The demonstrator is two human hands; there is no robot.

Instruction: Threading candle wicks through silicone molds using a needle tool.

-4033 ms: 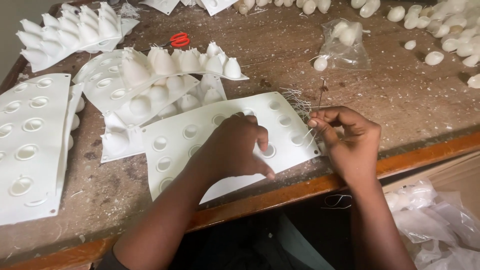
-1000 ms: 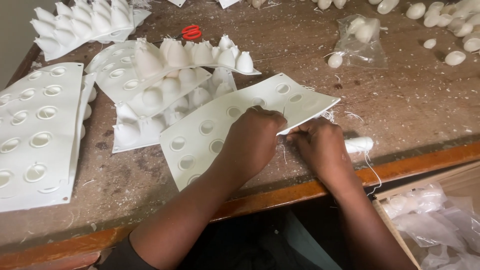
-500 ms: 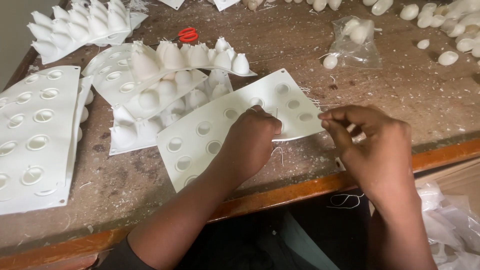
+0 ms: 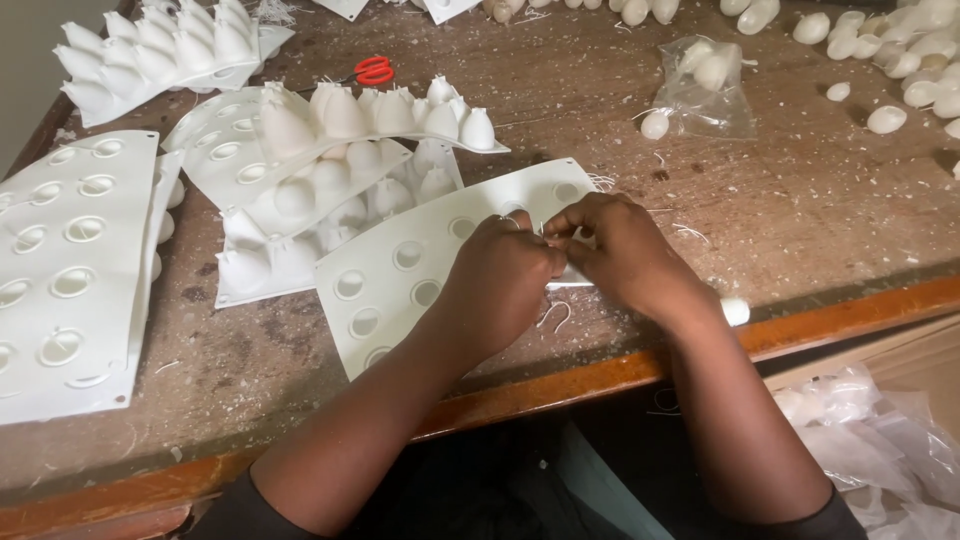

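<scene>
Left hand (image 4: 505,280) and right hand (image 4: 625,250), fingertips meeting and pinched together over the far end of a white moulded tray (image 4: 400,275) with round cavities; what they pinch cannot be made out. The tray lies near the workbench's (image 4: 820,200) front edge. Stacked cone-shaped moulds (image 4: 340,150) lie behind; red scissors (image 4: 374,70) lie farther back.

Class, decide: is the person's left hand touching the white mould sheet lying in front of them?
Touching. The head view shows the left hand resting on the white mould sheet, covering part of it, no gap visible.
</scene>
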